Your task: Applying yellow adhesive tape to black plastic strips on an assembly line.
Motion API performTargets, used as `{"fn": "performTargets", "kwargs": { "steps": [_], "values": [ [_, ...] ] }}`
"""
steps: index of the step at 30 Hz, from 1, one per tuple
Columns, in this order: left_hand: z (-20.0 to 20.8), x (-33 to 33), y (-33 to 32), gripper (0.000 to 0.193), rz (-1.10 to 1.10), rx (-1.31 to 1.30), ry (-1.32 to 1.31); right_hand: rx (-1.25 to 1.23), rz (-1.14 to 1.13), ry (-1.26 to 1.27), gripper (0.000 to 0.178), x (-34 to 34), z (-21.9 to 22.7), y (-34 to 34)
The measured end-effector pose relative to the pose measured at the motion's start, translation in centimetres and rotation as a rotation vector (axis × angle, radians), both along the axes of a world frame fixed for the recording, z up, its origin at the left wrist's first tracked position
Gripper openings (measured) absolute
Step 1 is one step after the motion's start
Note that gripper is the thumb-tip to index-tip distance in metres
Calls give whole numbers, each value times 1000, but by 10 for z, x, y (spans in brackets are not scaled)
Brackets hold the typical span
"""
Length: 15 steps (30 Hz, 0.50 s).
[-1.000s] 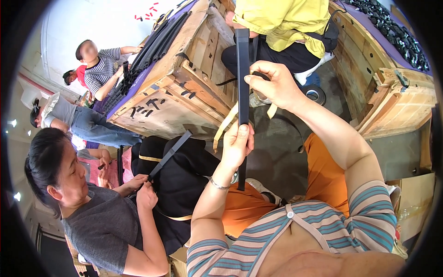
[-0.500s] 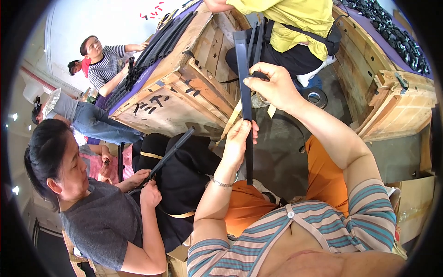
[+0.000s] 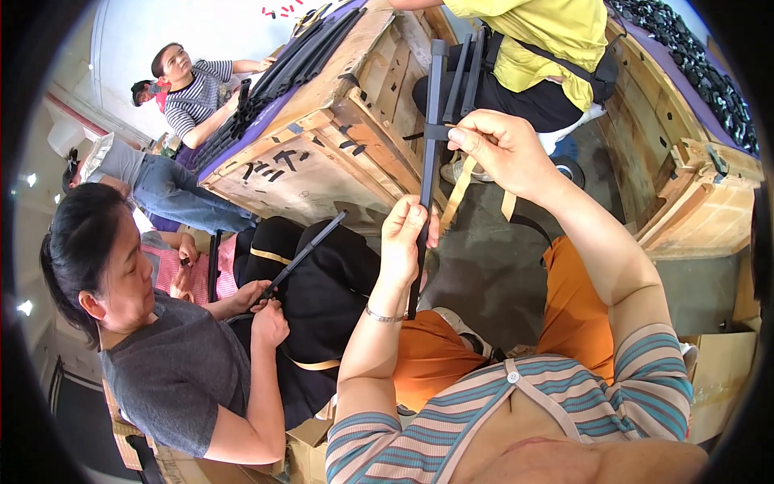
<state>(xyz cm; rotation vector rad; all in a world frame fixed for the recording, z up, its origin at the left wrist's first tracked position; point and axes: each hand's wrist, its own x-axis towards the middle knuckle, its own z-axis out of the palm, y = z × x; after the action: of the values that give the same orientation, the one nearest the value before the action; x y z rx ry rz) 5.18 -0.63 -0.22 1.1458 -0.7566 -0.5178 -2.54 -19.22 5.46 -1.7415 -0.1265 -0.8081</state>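
Observation:
A long dark grey bar stands nearly upright in front of me. Its lower part is in my left hand, the fingers closed round it. Higher up, a short black strip lies across the bar, and one end juts out to its left. My right hand pinches the other end between thumb and fingers, right beside the bar. A pale yellow strip hangs beneath that hand, with another yellow piece to its right. Where these attach is hidden by my fingers.
On my left a seated co-worker holds a similar dark bar. Ahead, a person in a yellow top sits between wooden crates. Dark bars and black parts lie on the crates. A cardboard box stands at my right.
The black strip now stretches across the bar, with its end out on the left side. My right hand has shifted slightly right. My left hand still grips the bar, a little further left.

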Motion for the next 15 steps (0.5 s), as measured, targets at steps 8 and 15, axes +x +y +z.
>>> {"fn": "performTargets", "kwargs": {
  "steps": [8,15],
  "values": [
    [4,-11,-3,29,11,36,36,-33,-45,-101,19,0,-1,3],
    [2,-11,-6,17,169,0,-161,-97,-98,-100,19,-6,2,5]
  ]
}}
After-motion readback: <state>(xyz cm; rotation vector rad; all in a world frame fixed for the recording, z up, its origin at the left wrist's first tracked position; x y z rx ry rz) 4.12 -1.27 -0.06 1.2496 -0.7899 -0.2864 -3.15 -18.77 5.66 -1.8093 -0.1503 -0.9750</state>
